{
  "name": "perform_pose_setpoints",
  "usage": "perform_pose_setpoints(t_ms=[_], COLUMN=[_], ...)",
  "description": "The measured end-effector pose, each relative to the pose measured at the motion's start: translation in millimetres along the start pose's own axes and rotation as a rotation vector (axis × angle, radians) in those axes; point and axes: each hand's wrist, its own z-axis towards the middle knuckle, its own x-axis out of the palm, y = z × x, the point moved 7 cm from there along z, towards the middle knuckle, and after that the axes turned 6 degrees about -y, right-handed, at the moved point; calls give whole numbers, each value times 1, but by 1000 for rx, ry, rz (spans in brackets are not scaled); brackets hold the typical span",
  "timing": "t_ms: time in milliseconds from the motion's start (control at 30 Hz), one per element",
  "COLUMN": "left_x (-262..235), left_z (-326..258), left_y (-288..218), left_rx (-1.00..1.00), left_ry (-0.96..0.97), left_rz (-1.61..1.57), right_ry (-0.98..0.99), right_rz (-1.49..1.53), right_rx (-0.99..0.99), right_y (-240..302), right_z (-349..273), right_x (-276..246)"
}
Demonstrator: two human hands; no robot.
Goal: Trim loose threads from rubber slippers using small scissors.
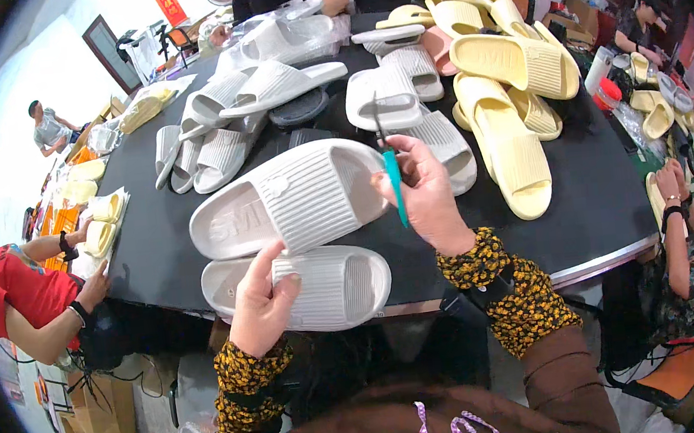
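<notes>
Two light grey ribbed slide slippers lie side by side in front of me, toes to the right. My left hand [264, 300] grips the near slipper [330, 288] at the opening of its strap, with a fingertip reaching up to the far one. The far slipper [303, 196] has a small raised figure on its strap. My right hand [428, 185] is closed around teal-handled thread snips [394, 180], their dark blades pointing away from me. The snips are over the far slipper's toe end. Whether their blades are apart cannot be made out.
Grey slippers [219, 103] are heaped at the far left, and yellow slippers [514, 129] at the right of the black table [418, 264]. A dark slipper [300, 107] lies between grey ones. Several people work around: a red-shirted person [21, 298] left, another [674, 243] right.
</notes>
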Motion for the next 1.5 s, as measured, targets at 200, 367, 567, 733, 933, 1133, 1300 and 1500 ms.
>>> perform_pose_setpoints(t_ms=[200, 367, 567, 733, 933, 1133, 1300, 1500], left_x=[-20, -20, 1, 22, 30, 20, -18, -39], left_z=[-4, -2, 5, 2, 8, 13, 32, 57], left_y=[-3, -21, -63, -63, -42, -10, 36, 81], left_rx=[-50, 115, 470, 834, 944, 832, 450, 159], left_ry=[-11, 86, 275, 374, 347, 247, 228, 277], left_rz=[35, 368, 635, 996, 1057, 1019, 991, 709], right_ry=[-215, -269, -332, -303, -239, -214, -196, -166], right_rz=[176, 271, 28, -99, -304, -477, -492, -393], right_rx=[-36, -88, -191, -210, -193, -122, 14, 116], right_y=[4, 16, 71, 104, 91, 57, 21, 18], right_z=[8, 10, -6, -22, -30, -37, -41, -42], right_x=[-50, -87, -113, -127, -142, -134, -135, -116])
